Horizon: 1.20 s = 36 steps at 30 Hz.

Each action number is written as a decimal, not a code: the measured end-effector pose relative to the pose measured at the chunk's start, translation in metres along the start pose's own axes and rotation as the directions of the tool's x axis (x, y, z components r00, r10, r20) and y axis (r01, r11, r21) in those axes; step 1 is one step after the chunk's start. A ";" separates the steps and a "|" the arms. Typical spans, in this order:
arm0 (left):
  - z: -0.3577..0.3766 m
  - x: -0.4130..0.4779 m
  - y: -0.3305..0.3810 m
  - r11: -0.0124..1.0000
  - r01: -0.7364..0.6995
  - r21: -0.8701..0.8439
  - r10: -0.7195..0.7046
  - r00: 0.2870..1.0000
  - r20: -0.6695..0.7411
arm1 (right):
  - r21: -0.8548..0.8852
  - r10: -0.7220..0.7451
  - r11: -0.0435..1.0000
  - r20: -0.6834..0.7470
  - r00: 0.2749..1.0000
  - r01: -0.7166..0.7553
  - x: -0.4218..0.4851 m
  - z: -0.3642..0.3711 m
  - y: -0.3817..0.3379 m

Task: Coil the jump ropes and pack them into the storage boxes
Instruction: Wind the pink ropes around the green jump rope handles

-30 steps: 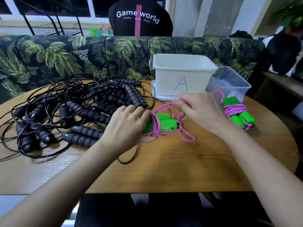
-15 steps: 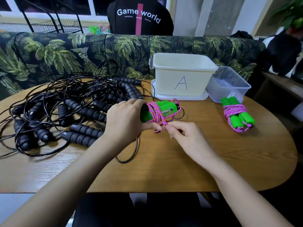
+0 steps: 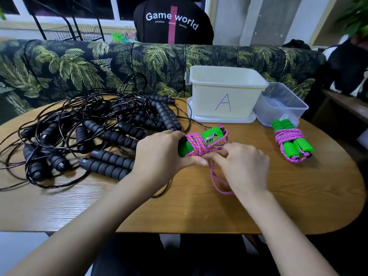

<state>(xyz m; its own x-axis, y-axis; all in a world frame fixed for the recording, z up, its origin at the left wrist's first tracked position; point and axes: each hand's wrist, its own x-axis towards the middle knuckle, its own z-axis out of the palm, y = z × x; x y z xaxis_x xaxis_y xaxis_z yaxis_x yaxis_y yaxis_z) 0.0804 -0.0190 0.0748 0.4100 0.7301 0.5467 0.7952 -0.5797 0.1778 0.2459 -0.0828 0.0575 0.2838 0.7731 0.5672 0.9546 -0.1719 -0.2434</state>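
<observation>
My left hand (image 3: 161, 154) grips the green handles of a jump rope (image 3: 207, 139) whose pink cord is wound around them, held just above the wooden table (image 3: 199, 212). My right hand (image 3: 242, 168) pinches the loose pink cord right beside the bundle; a loop of it trails down onto the table. A second green-handled rope (image 3: 291, 143), fully wound in pink cord, lies on the table at the right. A cream box marked A (image 3: 225, 92) stands behind on its lid, with a clear box (image 3: 282, 104) beside it.
A tangled heap of black jump ropes (image 3: 95, 132) with ribbed foam handles covers the table's left half. A leaf-patterned sofa (image 3: 99, 64) runs behind the table, with a black chair back above it. The table's front edge is near my forearms.
My right hand went from above the bundle, round under it, to its near right side, carrying the pink cord around the handles. My left hand tilted the bundle slightly upward.
</observation>
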 end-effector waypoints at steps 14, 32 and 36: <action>-0.011 0.012 -0.030 0.811 0.175 -0.557 0.144 0.864 0.482 | 0.402 -0.463 0.872 0.484 0.743 0.281 0.033 -0.003 0.032; 0.033 0.035 -0.032 0.335 0.498 -0.799 -0.419 0.839 0.347 | 0.815 -0.105 0.439 0.463 0.880 -0.377 0.015 0.037 0.026; 0.056 0.017 -0.013 0.126 0.676 -0.726 -0.069 0.736 0.674 | 0.869 0.127 0.301 0.373 0.919 -0.394 0.030 0.054 0.024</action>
<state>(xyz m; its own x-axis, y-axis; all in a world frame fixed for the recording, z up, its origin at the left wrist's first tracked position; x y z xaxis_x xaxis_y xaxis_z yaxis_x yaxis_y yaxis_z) 0.1023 0.0211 0.0364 0.5477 0.8210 -0.1613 0.0532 0.1582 0.9860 0.2721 -0.0311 0.0265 0.3486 0.9163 0.1973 0.0965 0.1743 -0.9800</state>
